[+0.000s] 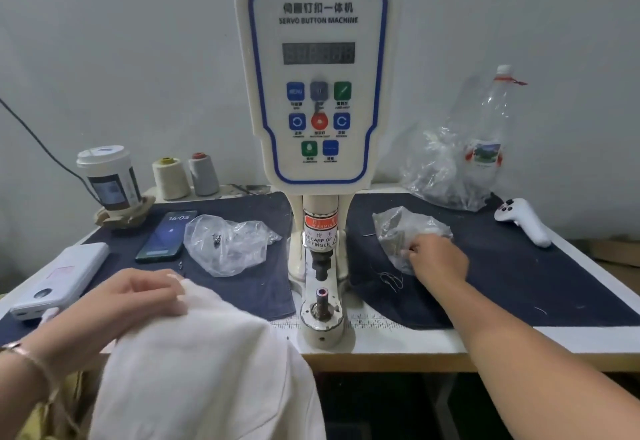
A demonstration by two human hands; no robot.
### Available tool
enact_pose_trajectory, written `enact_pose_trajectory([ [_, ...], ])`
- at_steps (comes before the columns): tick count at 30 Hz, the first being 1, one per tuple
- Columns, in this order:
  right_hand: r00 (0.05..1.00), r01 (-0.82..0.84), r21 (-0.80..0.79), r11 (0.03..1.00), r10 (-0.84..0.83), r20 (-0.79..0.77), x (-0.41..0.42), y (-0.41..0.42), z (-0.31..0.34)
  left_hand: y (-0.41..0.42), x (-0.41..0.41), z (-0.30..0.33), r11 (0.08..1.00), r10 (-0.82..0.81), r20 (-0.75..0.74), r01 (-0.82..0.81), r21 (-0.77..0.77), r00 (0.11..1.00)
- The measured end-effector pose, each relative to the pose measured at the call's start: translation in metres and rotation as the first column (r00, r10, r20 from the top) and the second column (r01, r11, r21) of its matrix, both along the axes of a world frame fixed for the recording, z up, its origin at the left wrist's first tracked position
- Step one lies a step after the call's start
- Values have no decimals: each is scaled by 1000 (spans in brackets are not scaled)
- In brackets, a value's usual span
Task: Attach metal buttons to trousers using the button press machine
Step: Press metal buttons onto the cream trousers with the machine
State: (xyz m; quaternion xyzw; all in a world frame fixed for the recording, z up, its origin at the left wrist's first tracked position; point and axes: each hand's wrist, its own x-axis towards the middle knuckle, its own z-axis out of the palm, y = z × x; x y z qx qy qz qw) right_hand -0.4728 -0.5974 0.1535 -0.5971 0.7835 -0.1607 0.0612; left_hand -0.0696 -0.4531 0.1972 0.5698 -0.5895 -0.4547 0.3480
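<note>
The white servo button machine point(317, 93) stands at the table's middle, its punch above a lower die point(322, 295). White trousers point(194, 363) lie bunched at the front left. My left hand point(138, 297) grips their upper edge with curled fingers. My right hand point(438, 259) reaches into a clear plastic bag of metal button parts point(403, 228) right of the machine, fingertips curled inside the bag's opening. Whether they hold a button is hidden. A second clear bag point(228, 242) with a few small metal pieces lies left of the machine.
A phone point(166, 237) and a white power bank point(65, 276) lie on the dark cloth at left, behind them a lidded cup point(107, 179) and two thread cones point(171, 178). At right stand a plastic bottle point(488, 134), a crumpled bag and a white controller point(524, 221).
</note>
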Motion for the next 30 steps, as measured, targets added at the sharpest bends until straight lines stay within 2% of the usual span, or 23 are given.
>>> enact_pose_trajectory([
  [3, 1000, 16, 10, 1000, -16, -17, 2, -6, -5, -25, -20, -8, 993, 89, 63, -83, -83, 994],
  [5, 999, 34, -54, 998, -35, -24, 3, -6, -9, -37, -29, -23, 977, 161, 129, -139, -161, 979],
  [8, 999, 36, -119, 992, -41, -36, 2, -5, -17, -44, -30, -50, 961, 217, 142, -186, -206, 966],
  [14, 998, 59, -183, 981, -58, 13, 1, -8, -21, -49, -24, -62, 948, 246, 35, -233, -218, 969],
  [20, 999, -10, -135, 991, 3, -48, 1, -12, -24, -51, -24, -64, 939, 277, 18, -266, -216, 961],
  [30, 999, -10, -216, 976, -1, -47, 0, -10, -26, -50, -28, -60, 936, 314, 39, -302, -181, 949],
])
